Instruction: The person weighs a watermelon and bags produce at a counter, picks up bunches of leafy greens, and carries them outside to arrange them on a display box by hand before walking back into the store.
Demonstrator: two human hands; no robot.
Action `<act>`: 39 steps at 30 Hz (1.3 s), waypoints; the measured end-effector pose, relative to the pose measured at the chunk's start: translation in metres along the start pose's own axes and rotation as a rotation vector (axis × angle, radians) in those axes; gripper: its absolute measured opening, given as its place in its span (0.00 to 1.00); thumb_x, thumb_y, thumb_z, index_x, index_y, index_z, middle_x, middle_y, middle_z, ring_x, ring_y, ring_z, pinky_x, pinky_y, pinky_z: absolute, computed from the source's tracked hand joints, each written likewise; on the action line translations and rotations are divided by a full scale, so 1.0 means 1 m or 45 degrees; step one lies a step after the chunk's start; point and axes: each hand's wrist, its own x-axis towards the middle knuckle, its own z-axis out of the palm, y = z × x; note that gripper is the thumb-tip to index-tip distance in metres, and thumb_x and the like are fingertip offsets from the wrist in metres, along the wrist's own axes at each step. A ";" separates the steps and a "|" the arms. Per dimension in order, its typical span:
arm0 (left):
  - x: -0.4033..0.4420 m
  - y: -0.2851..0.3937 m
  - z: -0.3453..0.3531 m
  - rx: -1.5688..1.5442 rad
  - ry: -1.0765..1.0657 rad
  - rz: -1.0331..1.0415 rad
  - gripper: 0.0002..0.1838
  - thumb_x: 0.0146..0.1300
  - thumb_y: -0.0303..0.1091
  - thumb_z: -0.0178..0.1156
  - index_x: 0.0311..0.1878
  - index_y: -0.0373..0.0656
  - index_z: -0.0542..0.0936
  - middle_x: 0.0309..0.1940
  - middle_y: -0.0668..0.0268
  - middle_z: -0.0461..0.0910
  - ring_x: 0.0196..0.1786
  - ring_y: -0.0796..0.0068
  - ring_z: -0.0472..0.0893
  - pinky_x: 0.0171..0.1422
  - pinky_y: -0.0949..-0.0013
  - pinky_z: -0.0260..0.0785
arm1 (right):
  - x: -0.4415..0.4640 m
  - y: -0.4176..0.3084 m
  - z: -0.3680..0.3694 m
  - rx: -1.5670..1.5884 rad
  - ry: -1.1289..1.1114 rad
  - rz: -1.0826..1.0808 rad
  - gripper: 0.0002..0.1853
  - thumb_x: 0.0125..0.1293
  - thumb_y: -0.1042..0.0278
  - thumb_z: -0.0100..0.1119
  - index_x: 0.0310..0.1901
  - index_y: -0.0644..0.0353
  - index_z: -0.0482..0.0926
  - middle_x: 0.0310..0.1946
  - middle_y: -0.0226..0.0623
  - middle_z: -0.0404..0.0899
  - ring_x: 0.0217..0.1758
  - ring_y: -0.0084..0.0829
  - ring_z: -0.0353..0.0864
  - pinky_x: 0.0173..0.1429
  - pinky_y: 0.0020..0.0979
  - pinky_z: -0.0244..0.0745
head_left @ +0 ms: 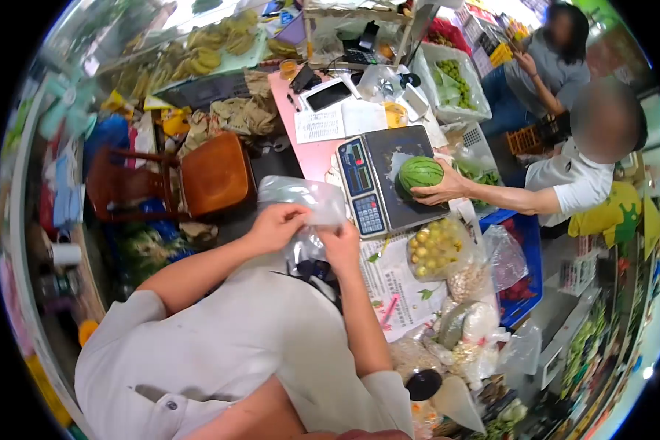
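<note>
A clear plastic bag (306, 193) hangs between my two hands in front of my body. My left hand (277, 226) pinches its edge from the left. From the right, my right hand (340, 246) grips the same bag with bent fingers. Just beyond lies a digital scale (411, 213) with a keypad and a dark weighing plate. A striped green watermelon (420, 174) sits on that plate, and the hand (447, 183) of another person in a white shirt is touching its right side.
A bag of small yellow-green fruit (438, 248) stands on newspaper (400, 286) right of the scale. Printed sheets (320, 126) and a tablet-like device (328, 95) lie behind it. A wooden chair (216, 176) stands to the left. A second person (557, 62) is farther back.
</note>
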 end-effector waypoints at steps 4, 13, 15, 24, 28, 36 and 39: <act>0.131 -0.006 -0.021 -0.880 -0.078 -0.524 0.10 0.77 0.29 0.52 0.52 0.34 0.79 0.34 0.65 0.83 0.35 0.75 0.83 0.45 0.69 0.79 | -0.003 0.046 -0.044 -0.597 0.613 -0.001 0.11 0.62 0.70 0.65 0.26 0.63 0.74 0.19 0.33 0.72 0.25 0.22 0.69 0.31 0.32 0.66; 0.294 0.026 -0.069 0.053 -0.912 -0.371 0.09 0.72 0.35 0.59 0.50 0.45 0.78 0.40 0.71 0.79 0.43 0.83 0.77 0.44 0.73 0.69 | -0.028 0.108 0.001 -0.012 0.854 0.730 0.17 0.68 0.63 0.69 0.51 0.65 0.80 0.40 0.34 0.81 0.42 0.27 0.78 0.47 0.31 0.75; 0.309 0.022 -0.085 0.288 -1.020 -0.015 0.20 0.63 0.26 0.60 0.60 0.42 0.75 0.47 0.67 0.77 0.52 0.72 0.77 0.56 0.68 0.72 | -0.020 0.072 0.013 0.652 1.235 0.518 0.27 0.68 0.66 0.70 0.64 0.68 0.73 0.53 0.37 0.78 0.54 0.32 0.77 0.57 0.34 0.75; 0.339 -0.029 -0.170 0.805 -0.683 0.455 0.21 0.57 0.20 0.61 0.56 0.36 0.81 0.52 0.51 0.78 0.54 0.50 0.81 0.59 0.59 0.74 | 0.041 0.143 -0.031 0.073 1.346 0.291 0.28 0.70 0.74 0.68 0.68 0.67 0.70 0.56 0.43 0.83 0.58 0.30 0.83 0.57 0.29 0.80; 0.334 -0.043 -0.209 0.865 -0.359 0.416 0.20 0.59 0.23 0.62 0.56 0.36 0.81 0.50 0.52 0.82 0.55 0.54 0.82 0.61 0.60 0.74 | 0.046 0.160 -0.032 0.025 1.373 0.267 0.27 0.69 0.75 0.68 0.67 0.67 0.72 0.53 0.43 0.84 0.52 0.28 0.85 0.53 0.28 0.80; 0.293 -0.044 -0.229 0.875 -0.271 0.265 0.19 0.59 0.24 0.61 0.55 0.38 0.82 0.49 0.53 0.81 0.55 0.53 0.82 0.63 0.61 0.73 | 0.045 0.160 -0.028 -0.589 1.311 0.392 0.41 0.61 0.66 0.76 0.72 0.70 0.65 0.62 0.56 0.74 0.66 0.49 0.75 0.72 0.45 0.67; 0.284 -0.028 -0.220 0.947 -0.290 0.334 0.19 0.59 0.24 0.61 0.55 0.37 0.82 0.50 0.52 0.81 0.54 0.53 0.82 0.62 0.60 0.73 | 0.047 0.154 -0.026 -0.529 1.339 0.295 0.42 0.60 0.63 0.76 0.71 0.70 0.66 0.63 0.59 0.73 0.68 0.55 0.71 0.73 0.49 0.64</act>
